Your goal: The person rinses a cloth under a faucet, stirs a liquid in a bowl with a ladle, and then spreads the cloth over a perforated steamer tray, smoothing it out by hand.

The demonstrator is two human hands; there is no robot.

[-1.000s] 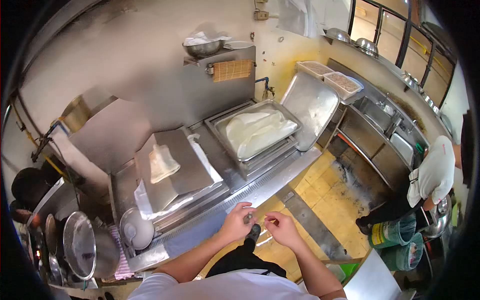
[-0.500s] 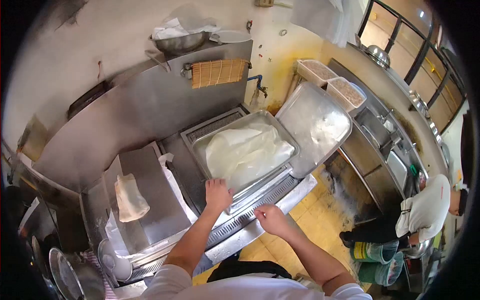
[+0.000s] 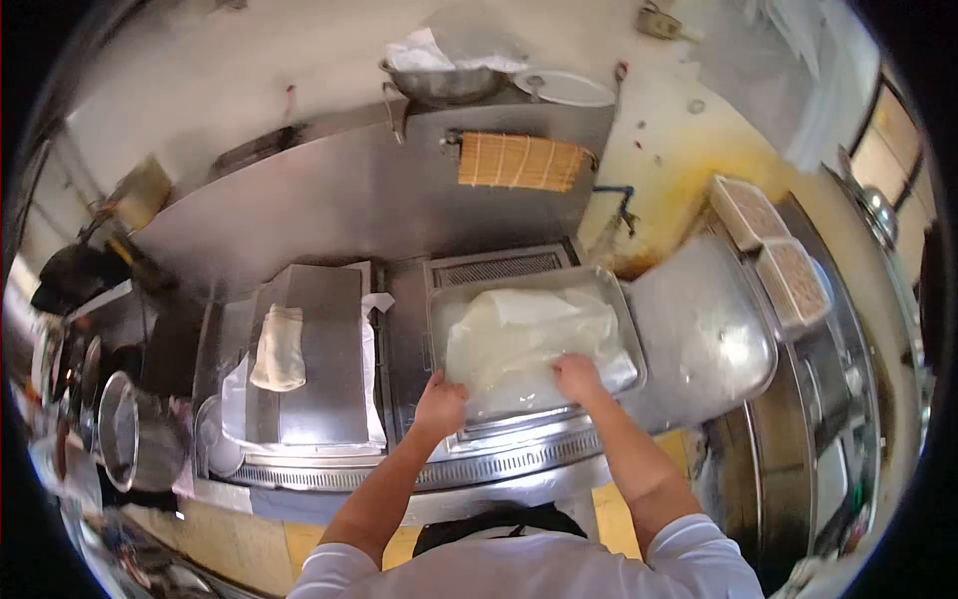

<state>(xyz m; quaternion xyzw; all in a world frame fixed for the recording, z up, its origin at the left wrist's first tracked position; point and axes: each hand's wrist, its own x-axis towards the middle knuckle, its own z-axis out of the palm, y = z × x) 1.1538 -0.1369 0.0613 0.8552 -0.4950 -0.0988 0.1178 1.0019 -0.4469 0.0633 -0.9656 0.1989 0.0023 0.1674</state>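
A shallow metal tray (image 3: 636,339) rests on the steel counter in front of me. In it lies a pale, crumpled translucent sheet (image 3: 529,324), which looks like plastic film over something whitish. At the tray's front-left corner, my left hand (image 3: 440,405) is closed on the rim, its fingertips partly hidden. My right hand (image 3: 579,378) reaches over the front rim, fingers pinched together at the sheet's near part; the exact grip is blurred. To the left, a folded pale slab, like dough or cloth (image 3: 279,349), lies on a dark flat board (image 3: 329,369).
A large metal lid or tray (image 3: 699,329) leans at the right of the tray. Two white tubs (image 3: 793,285) of brownish food stand beyond it. A bamboo mat (image 3: 521,162) hangs on the steel backsplash, below a metal bowl (image 3: 444,82). A round pan (image 3: 120,429) is at far left.
My view has swung right to left, so the co-worker is out of sight. My right hand has moved from before the counter onto the sheet. My left hand stays at the tray's corner.
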